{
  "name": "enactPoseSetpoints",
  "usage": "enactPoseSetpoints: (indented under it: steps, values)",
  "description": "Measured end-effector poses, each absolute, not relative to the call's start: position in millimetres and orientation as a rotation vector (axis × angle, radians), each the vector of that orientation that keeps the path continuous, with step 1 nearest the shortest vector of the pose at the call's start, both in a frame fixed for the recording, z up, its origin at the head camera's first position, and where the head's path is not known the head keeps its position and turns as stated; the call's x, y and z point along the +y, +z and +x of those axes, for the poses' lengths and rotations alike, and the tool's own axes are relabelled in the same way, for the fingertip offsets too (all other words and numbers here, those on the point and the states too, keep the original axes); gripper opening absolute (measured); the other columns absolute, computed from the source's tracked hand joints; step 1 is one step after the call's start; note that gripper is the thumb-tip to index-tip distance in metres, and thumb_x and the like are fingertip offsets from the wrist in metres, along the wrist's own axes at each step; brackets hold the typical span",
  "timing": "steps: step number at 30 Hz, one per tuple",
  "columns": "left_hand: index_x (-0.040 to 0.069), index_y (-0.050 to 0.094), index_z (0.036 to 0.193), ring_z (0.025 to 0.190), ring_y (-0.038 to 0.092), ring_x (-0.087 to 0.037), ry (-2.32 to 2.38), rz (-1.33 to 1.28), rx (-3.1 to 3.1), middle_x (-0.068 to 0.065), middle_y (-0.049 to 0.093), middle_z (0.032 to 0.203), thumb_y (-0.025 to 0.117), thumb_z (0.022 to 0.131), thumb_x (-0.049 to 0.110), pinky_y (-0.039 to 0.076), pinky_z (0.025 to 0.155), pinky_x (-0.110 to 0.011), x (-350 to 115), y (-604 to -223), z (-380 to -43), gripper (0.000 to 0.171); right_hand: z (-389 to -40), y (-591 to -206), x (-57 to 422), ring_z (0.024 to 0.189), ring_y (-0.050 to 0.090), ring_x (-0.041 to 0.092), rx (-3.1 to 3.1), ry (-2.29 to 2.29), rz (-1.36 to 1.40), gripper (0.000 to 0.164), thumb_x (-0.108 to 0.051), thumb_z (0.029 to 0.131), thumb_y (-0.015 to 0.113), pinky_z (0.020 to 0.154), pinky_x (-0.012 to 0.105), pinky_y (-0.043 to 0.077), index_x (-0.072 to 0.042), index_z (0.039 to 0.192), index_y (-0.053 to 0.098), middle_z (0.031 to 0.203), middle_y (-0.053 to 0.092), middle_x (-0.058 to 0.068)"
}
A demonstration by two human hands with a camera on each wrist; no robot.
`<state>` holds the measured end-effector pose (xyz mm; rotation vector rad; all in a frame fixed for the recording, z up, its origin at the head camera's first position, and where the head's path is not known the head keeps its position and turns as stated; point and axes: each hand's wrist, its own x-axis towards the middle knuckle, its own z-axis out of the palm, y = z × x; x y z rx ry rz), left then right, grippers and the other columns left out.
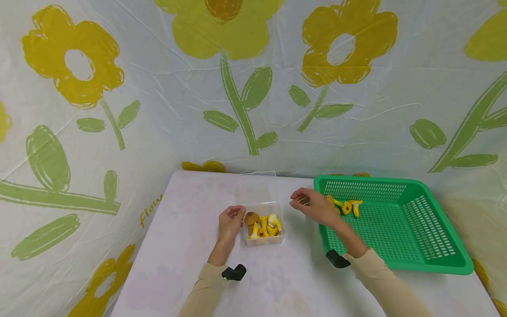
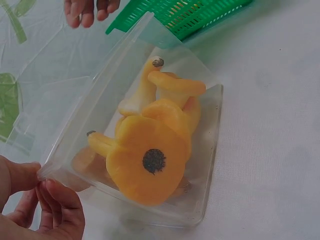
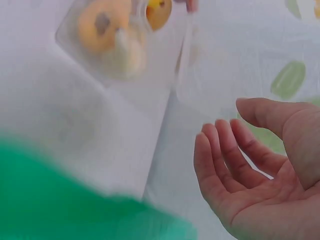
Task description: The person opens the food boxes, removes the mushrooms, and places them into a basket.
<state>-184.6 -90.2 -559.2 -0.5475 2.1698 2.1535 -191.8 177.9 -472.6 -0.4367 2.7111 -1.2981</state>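
A clear plastic box (image 1: 263,241) with its lid (image 1: 259,186) folded back stands mid-table. Inside lie several yellow mushrooms (image 2: 147,160) and a brown-capped mushroom (image 1: 251,217). My left hand (image 1: 230,224) pinches the box's left rim between thumb and fingers, as the left wrist view (image 2: 50,200) shows. Between the box and the green basket (image 1: 396,259), my right hand (image 1: 314,206) hangs in the air with loosely bent fingers and nothing in them. The right wrist view shows a gap between its thumb and fingers (image 3: 225,150).
In the basket's far left corner lie several more yellow mushrooms (image 1: 355,208), partly behind my right hand. The basket takes up the table's right side. A flower-printed cloth (image 1: 178,110) hangs close behind the white table (image 1: 170,264).
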Motion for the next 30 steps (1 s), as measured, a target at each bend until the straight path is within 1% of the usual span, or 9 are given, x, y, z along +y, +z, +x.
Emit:
enactPoseSetpoints:
  steps: [4, 10, 15, 19, 21, 23, 25, 28, 30]
  values:
    - [-0.001, 0.068, 0.112, 0.08, 0.056, -0.017, 2.159, -0.551, 2.168, -0.011, 0.067, 0.097, 0.069, 0.1, 0.018, 0.051, 0.063, -0.02, -90, -559, -185, 0.022, -191, -477, 156, 0.095, 0.066, 0.031, 2.671, -1.307, -0.488, 0.02, -0.01, 0.099, 0.068, 0.084, 0.04, 0.059, 0.005, 0.112, 0.064, 0.103, 0.069, 0.014]
    - [-0.002, 0.068, 0.112, 0.079, 0.056, -0.016, 2.182, -0.531, 2.154, -0.01, 0.067, 0.096, 0.07, 0.099, 0.018, 0.051, 0.063, -0.02, -91, -561, -185, 0.023, -189, -488, 128, 0.096, 0.066, 0.027, 2.588, -1.333, -0.555, 0.017, -0.008, 0.097, 0.07, 0.087, 0.038, 0.058, 0.001, 0.111, 0.065, 0.103, 0.068, 0.011]
    - [-0.005, 0.067, 0.113, 0.075, 0.055, -0.014, 2.206, -0.503, 2.141, -0.01, 0.067, 0.094, 0.07, 0.099, 0.016, 0.051, 0.061, -0.021, -92, -561, -186, 0.025, -188, -502, 109, 0.097, 0.066, 0.03, 2.509, -1.356, -0.625, 0.019, -0.002, 0.096, 0.07, 0.09, 0.042, 0.058, 0.005, 0.112, 0.063, 0.107, 0.067, 0.019]
    - [-0.011, 0.065, 0.113, 0.074, 0.054, -0.015, 2.209, -0.48, 2.123, -0.017, 0.068, 0.095, 0.068, 0.099, 0.011, 0.052, 0.061, -0.022, -92, -558, -186, 0.026, -189, -511, 97, 0.098, 0.066, 0.032, 2.497, -1.33, -0.666, 0.021, 0.003, 0.094, 0.07, 0.091, 0.044, 0.058, 0.008, 0.112, 0.063, 0.109, 0.067, 0.022]
    - [-0.013, 0.064, 0.113, 0.074, 0.054, -0.017, 2.211, -0.474, 2.114, -0.021, 0.068, 0.096, 0.067, 0.099, 0.008, 0.052, 0.06, -0.023, -93, -558, -187, 0.026, -189, -516, 92, 0.097, 0.066, 0.032, 2.495, -1.315, -0.694, 0.02, 0.004, 0.093, 0.07, 0.09, 0.042, 0.058, 0.008, 0.111, 0.064, 0.109, 0.068, 0.022]
    - [-0.015, 0.064, 0.113, 0.073, 0.054, -0.018, 2.217, -0.47, 2.112, -0.022, 0.067, 0.095, 0.067, 0.099, 0.006, 0.051, 0.059, -0.022, -93, -557, -187, 0.025, -189, -520, 88, 0.096, 0.067, 0.032, 2.495, -1.309, -0.74, 0.019, 0.005, 0.092, 0.071, 0.088, 0.041, 0.059, 0.009, 0.11, 0.064, 0.109, 0.068, 0.023]
    - [-0.014, 0.065, 0.113, 0.072, 0.054, -0.016, 2.229, -0.476, 2.109, -0.019, 0.067, 0.093, 0.068, 0.098, 0.007, 0.05, 0.058, -0.021, -93, -556, -186, 0.025, -189, -524, 85, 0.095, 0.067, 0.033, 2.487, -1.31, -0.778, 0.019, 0.007, 0.091, 0.071, 0.087, 0.041, 0.059, 0.01, 0.108, 0.064, 0.109, 0.068, 0.024]
    - [-0.011, 0.066, 0.112, 0.073, 0.054, -0.013, 2.251, -0.485, 2.103, -0.01, 0.066, 0.089, 0.069, 0.098, 0.01, 0.049, 0.057, -0.019, -93, -556, -184, 0.025, -188, -529, 82, 0.093, 0.066, 0.033, 2.484, -1.307, -0.808, 0.019, 0.009, 0.089, 0.072, 0.086, 0.04, 0.059, 0.01, 0.106, 0.064, 0.106, 0.068, 0.023]
    - [-0.009, 0.067, 0.112, 0.073, 0.054, -0.011, 2.254, -0.488, 2.107, -0.006, 0.065, 0.087, 0.07, 0.098, 0.011, 0.048, 0.058, -0.018, -92, -556, -184, 0.025, -187, -530, 81, 0.091, 0.065, 0.03, 2.479, -1.31, -0.788, 0.019, 0.009, 0.088, 0.073, 0.085, 0.038, 0.059, 0.01, 0.105, 0.065, 0.105, 0.069, 0.022]
